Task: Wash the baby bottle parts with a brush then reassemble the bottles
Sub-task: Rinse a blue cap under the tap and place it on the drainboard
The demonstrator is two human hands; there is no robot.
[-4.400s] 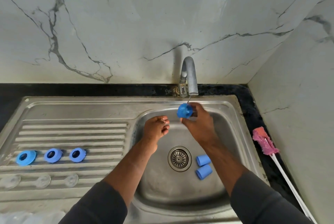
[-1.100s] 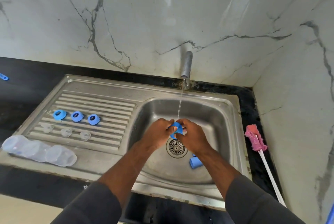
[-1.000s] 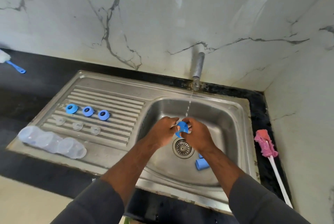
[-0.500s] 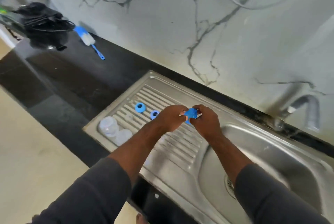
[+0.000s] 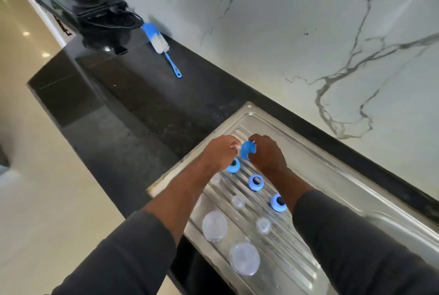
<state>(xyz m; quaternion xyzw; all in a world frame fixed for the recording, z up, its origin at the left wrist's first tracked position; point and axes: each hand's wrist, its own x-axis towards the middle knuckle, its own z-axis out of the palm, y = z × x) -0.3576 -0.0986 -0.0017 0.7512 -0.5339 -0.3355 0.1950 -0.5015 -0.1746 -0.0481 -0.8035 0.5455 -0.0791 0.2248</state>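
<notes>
While aloft, cap (image 5: pixel 247 150) btwn 2 hands (image 5: pixel 221 153) (image 5: pixel 268 155)

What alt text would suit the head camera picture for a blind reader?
A right hand holds a blue cap, the left hand beside it, above a steel draining board with three blue rings, clear teats and clear bottles. A blue brush lies on the black counter.

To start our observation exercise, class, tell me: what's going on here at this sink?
A person holds a blue cap in the right hand above the draining board, with fingertips of the left hand at its edge; whether they grip it is unclear. Three blue rings, clear teats and clear bottles lie on the board. A blue brush lies on the black counter.
</notes>
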